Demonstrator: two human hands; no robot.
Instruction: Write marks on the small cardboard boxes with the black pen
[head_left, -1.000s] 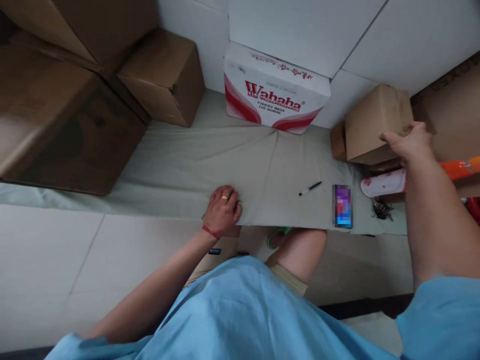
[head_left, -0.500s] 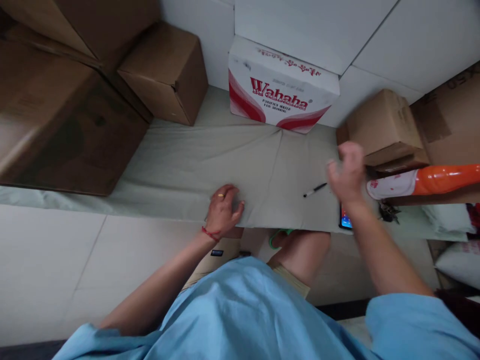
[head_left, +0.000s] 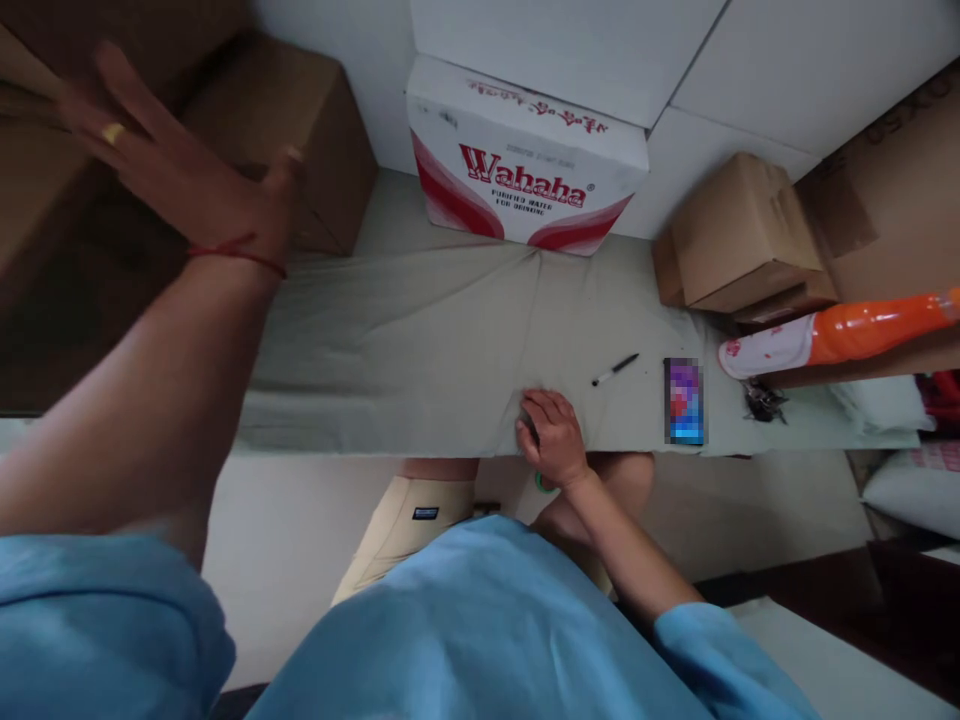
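My left hand (head_left: 180,170) is raised at the upper left with fingers spread, reaching toward the stacked brown cardboard boxes (head_left: 292,120); it holds nothing. A gold ring and a red wrist string show on it. My right hand (head_left: 551,440) rests near the front edge of the pale cloth (head_left: 420,340), with its fingers curled over something dark and small that I cannot make out. A black pen (head_left: 615,370) and a phone (head_left: 684,402) lie on the cloth just right of that hand.
A white and red Wahaha water carton (head_left: 525,160) stands against the back wall. Small brown boxes (head_left: 739,240) sit at the right, with an orange and white bottle (head_left: 832,340) lying on its side and keys (head_left: 763,402) beside it. White floor tiles lie below.
My left hand left the cloth's front edge and rose to the boxes at the upper left. My right hand came down from the right-hand boxes to the cloth's front edge.
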